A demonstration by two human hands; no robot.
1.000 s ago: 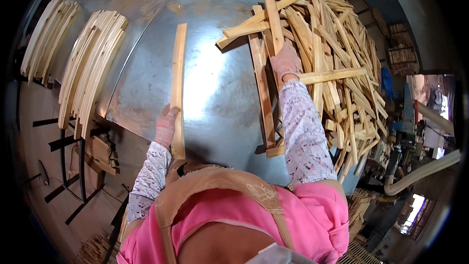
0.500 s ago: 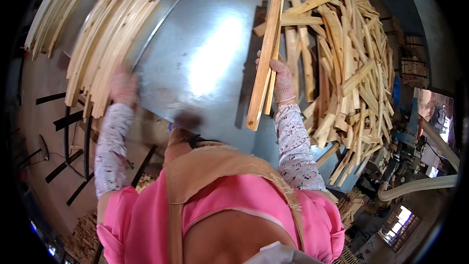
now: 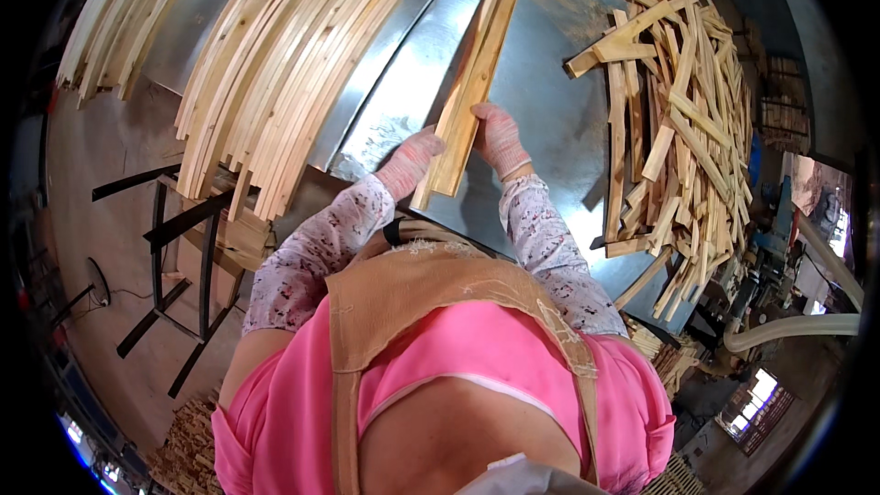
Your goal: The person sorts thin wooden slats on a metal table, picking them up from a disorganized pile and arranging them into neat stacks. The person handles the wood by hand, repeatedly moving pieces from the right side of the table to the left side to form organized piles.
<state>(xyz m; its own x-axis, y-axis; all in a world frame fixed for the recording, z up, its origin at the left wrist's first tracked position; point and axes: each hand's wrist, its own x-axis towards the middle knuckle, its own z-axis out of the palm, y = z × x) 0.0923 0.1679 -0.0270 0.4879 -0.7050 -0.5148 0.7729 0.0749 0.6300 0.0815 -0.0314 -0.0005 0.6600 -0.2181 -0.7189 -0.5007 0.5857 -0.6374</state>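
Observation:
Two long wooden strips (image 3: pixel 478 82) are held side by side above the metal table (image 3: pixel 564 142), pointing away from me. My left hand (image 3: pixel 411 161), in a pinkish knit glove, is closed on the near left edge of the strips. On their right edge my right hand (image 3: pixel 500 139), gloved alike, grips with the thumb on the wood. The fingers beneath the strips are hidden. To the left, a row of pale wooden strips (image 3: pixel 284 73) lies side by side, its near ends jutting past the table's edge.
A jumbled heap of wooden strips (image 3: pixel 683 128) covers the table's right side. Another row of strips (image 3: pixel 133 14) lies at the far left. Black metal legs of a stand (image 3: pixel 206 266) rise from the floor at left. A pale hose (image 3: pixel 793 332) curves at the right.
My left hand has come from the left row to the strips. My right hand has brought them left and nearer the middle, and both hands now hold them.

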